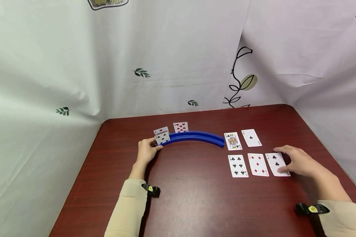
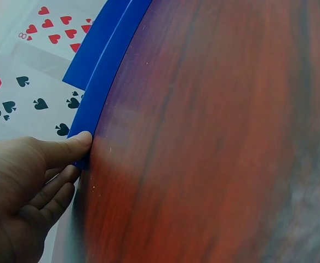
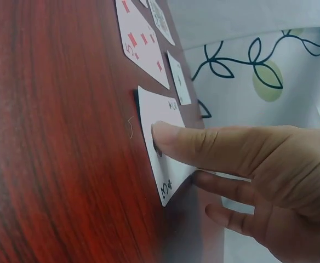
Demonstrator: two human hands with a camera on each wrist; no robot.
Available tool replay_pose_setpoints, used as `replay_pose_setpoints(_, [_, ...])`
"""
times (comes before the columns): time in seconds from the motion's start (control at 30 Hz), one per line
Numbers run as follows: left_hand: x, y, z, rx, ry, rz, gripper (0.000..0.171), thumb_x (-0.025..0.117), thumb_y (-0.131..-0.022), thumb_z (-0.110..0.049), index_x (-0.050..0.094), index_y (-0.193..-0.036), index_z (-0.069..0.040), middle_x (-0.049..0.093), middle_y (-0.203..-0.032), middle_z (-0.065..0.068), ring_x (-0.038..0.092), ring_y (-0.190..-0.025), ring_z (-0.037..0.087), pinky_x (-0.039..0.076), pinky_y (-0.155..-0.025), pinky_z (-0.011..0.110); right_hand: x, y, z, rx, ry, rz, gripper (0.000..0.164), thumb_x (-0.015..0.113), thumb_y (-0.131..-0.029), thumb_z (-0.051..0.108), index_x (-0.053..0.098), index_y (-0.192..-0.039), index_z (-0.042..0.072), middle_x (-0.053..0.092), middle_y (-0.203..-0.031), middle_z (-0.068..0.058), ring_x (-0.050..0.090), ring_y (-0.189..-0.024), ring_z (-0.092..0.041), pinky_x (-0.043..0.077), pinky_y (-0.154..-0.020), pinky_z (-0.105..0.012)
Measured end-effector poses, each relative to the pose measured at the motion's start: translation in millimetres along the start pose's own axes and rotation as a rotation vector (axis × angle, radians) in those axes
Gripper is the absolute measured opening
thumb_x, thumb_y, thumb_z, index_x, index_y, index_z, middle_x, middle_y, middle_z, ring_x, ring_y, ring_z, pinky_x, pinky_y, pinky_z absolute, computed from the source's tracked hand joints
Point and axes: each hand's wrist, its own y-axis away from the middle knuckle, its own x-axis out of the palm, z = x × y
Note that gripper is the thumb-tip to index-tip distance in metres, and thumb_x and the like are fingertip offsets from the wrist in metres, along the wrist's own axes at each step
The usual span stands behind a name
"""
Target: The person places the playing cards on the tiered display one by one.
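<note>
A curved blue card holder (image 1: 195, 135) lies across the upper middle of the table. My left hand (image 1: 146, 150) grips its left end, thumb on the front wall. In the slots there stand a five of spades (image 2: 39, 104), a heart card (image 1: 161, 130) mostly hidden behind it, and an eight of hearts (image 1: 181, 126) farther along. Over on the right, my right hand (image 1: 299, 161) pinches a three of clubs (image 3: 165, 148). The thumb presses on the card's face while the fingers are at its far side, and the card looks slightly bent in the right wrist view.
Left of the three of clubs lie a five of diamonds (image 1: 258, 164) and a six of clubs (image 1: 238, 166), face up. Behind them are a king of clubs (image 1: 233, 141), close to the holder's right end, and an ace of clubs (image 1: 251, 137). White curtains (image 1: 178, 59) border the table.
</note>
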Motion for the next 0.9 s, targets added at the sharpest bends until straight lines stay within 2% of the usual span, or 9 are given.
replay_pose_setpoints(0.17, [0.1, 1.0, -0.5, -0.020, 0.001, 0.008, 0.029, 0.086, -0.081, -0.009, 0.078, -0.108, -0.001, 0.077, -0.096, 0.015, 0.071, -0.090, 0.026, 0.058, -0.082, 0.043, -1, -1, -1, 0.021, 0.011, -0.013, 0.068, 0.094, -0.064, 0.014, 0.063, -0.119, -0.012, 0.063, -0.105, -0.023, 0.060, -0.092, -0.037, 0.050, -0.076, -0.052])
replay_pose_setpoints(0.3, [0.0, 0.7, 0.1, -0.024, -0.001, 0.012, 0.027, 0.085, -0.082, -0.011, 0.078, -0.107, -0.002, 0.077, -0.096, 0.014, 0.071, -0.090, 0.026, 0.058, -0.081, 0.043, -2, -3, -2, 0.026, 0.031, -0.077, 0.047, 0.089, -0.069, 0.003, 0.068, -0.109, -0.010, 0.063, -0.094, -0.017, 0.055, -0.079, -0.026, 0.047, -0.066, -0.041])
replay_pose_setpoints(0.47, [-0.1, 0.1, 1.4, -0.018, -0.002, 0.010, 0.027, 0.085, -0.083, -0.010, 0.078, -0.107, -0.001, 0.077, -0.096, 0.015, 0.071, -0.089, 0.026, 0.058, -0.081, 0.043, -6, -4, -4, 0.029, 0.043, -0.140, 0.024, 0.083, -0.075, -0.001, 0.070, -0.095, -0.007, 0.064, -0.085, -0.010, 0.054, -0.074, -0.022, 0.044, -0.062, -0.036])
replay_pose_setpoints(0.6, [-0.6, 0.1, 1.3, -0.012, -0.006, 0.010, 0.027, 0.085, -0.082, -0.010, 0.078, -0.106, -0.001, 0.077, -0.096, 0.015, 0.071, -0.089, 0.026, 0.058, -0.081, 0.043, -10, -5, -3, 0.026, 0.053, -0.181, 0.022, 0.082, -0.076, 0.001, 0.070, -0.093, -0.007, 0.064, -0.082, -0.010, 0.054, -0.073, -0.022, 0.044, -0.061, -0.037])
replay_pose_setpoints(0.83, [-0.3, 0.4, 0.3, -0.011, 0.001, 0.011, 0.027, 0.085, -0.082, -0.009, 0.078, -0.106, -0.001, 0.077, -0.096, 0.015, 0.072, -0.089, 0.026, 0.058, -0.081, 0.043, -13, -7, -1, -0.004, 0.069, -0.315, 0.016, 0.082, -0.078, -0.001, 0.069, -0.088, 0.003, 0.065, -0.078, -0.003, 0.051, -0.070, -0.017, 0.041, -0.060, -0.034])
replay_pose_setpoints(0.9, [-0.3, 0.1, 0.4, -0.004, 0.002, 0.006, 0.027, 0.086, -0.081, -0.009, 0.078, -0.105, -0.001, 0.077, -0.095, 0.015, 0.072, -0.088, 0.026, 0.058, -0.080, 0.044, -14, -8, 1, 0.007, 0.067, -0.337, 0.014, 0.080, -0.080, -0.002, 0.069, -0.088, 0.003, 0.066, -0.078, -0.006, 0.051, -0.070, -0.018, 0.041, -0.060, -0.034])
